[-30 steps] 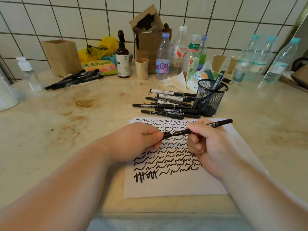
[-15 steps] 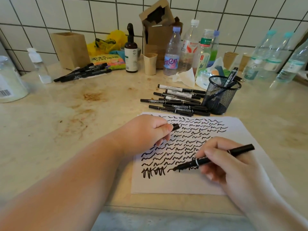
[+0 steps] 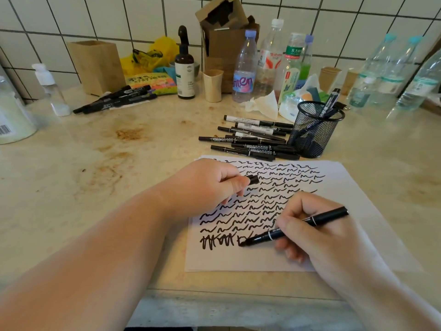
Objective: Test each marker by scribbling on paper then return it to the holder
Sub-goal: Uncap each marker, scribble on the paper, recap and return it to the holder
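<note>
Markers were what the job turned on, and one black marker (image 3: 296,228) sat in the person's right hand (image 3: 317,232), fingers closed round its barrel in a writing grip, the tip pressed to the paper (image 3: 372,225) at the bottom row of scribbles. It was tilted low, the tail end pointing up and away to the right, as one holds a pen to drag a line. The left hand (image 3: 207,187) rested on the sheet's upper left part, pinching the cap (image 3: 252,179) between thumb and forefinger; I judged it was kept there both to steady the paper and to have the cap ready for closing. Rows of wavy black marks already covered most of the sheet, so a good many pens looked to have been tried. Beyond the top edge of the paper lay a pile of markers (image 3: 253,140), just beside the mesh holder (image 3: 315,129), which stood upright with at least one marker leaning in it. That heap seemed to be waiting its turn, placed within easy reach. Another bunch of black pens (image 3: 117,101) lay well apart on the stained counter (image 3: 71,175), near a wooden box (image 3: 95,65).
</note>
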